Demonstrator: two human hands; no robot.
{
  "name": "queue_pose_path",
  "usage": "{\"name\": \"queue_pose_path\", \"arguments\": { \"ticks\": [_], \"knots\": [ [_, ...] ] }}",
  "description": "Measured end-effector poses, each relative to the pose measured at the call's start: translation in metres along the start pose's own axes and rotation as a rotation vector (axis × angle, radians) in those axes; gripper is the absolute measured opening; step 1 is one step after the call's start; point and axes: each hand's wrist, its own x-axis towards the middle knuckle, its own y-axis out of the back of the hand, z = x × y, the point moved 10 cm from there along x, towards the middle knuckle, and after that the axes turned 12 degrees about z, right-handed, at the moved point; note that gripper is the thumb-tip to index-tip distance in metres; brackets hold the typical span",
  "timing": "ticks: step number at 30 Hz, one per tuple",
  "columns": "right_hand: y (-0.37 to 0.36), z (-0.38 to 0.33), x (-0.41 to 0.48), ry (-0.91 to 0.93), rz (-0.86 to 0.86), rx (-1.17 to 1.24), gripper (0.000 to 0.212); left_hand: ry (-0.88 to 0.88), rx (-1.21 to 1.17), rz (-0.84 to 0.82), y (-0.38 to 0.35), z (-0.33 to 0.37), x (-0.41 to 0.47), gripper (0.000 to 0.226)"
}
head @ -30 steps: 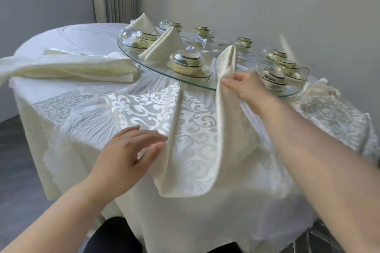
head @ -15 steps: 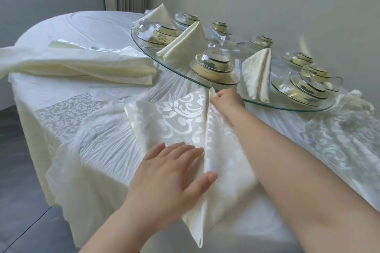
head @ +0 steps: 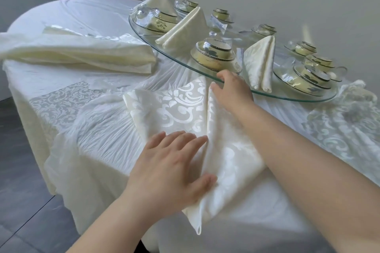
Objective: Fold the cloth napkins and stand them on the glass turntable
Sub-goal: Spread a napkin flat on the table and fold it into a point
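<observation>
Napkin (head: 178,113) partly folded on desk (head: 98,135), 7 o'clock from glass turntable (head: 287,97). We see left hand (head: 170,168) flat on it, fingers (head: 185,139) straight, slightly spread. Right hand (head: 232,88) at fold's 12 o'clock end, fingers (head: 222,76) loose, thumb touching cloth

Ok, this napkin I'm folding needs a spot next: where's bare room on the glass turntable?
Bare glass lies at the near rim of the glass turntable, between the middle standing napkin and the wrapped bowl. The right end is crowded: stacked bowls sit close beside the nearest standing napkin.
</observation>
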Motion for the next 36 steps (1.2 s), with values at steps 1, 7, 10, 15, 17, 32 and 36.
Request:
{"name": "queue_pose_path", "arguments": {
  "ticks": [1, 7, 10, 15, 17, 32, 36],
  "knots": [
    [0.010, -0.007, -0.014, 0.056, 0.012, 0.046, 0.036, -0.005, 0.007, -0.003, 0.000, 0.000, 0.000, 0.060],
    [0.033, -0.029, -0.142, 0.350, -0.155, 0.224, 0.052, -0.039, 0.058, -0.023, -0.005, 0.002, -0.001, 0.060],
    [0.006, 0.003, -0.158, 0.263, -0.372, 0.110, 0.064, -0.025, 0.083, -0.105, -0.010, 0.002, -0.003, 0.062],
    [-0.007, 0.030, -0.146, 0.270, -0.473, -0.017, 0.063, 0.019, 0.103, -0.229, -0.012, 0.001, -0.001, 0.104],
    [-0.006, 0.050, -0.131, 0.237, -0.450, -0.067, 0.069, 0.021, 0.140, -0.253, -0.014, -0.002, -0.002, 0.118],
    [0.037, -0.027, -0.140, 0.340, -0.290, 0.277, 0.045, 0.034, 0.140, -0.261, -0.015, -0.002, -0.004, 0.130],
    [-0.002, -0.031, -0.149, 0.326, -0.423, 0.169, 0.047, 0.029, 0.123, -0.264, -0.015, -0.001, -0.004, 0.130]
  ]
}}
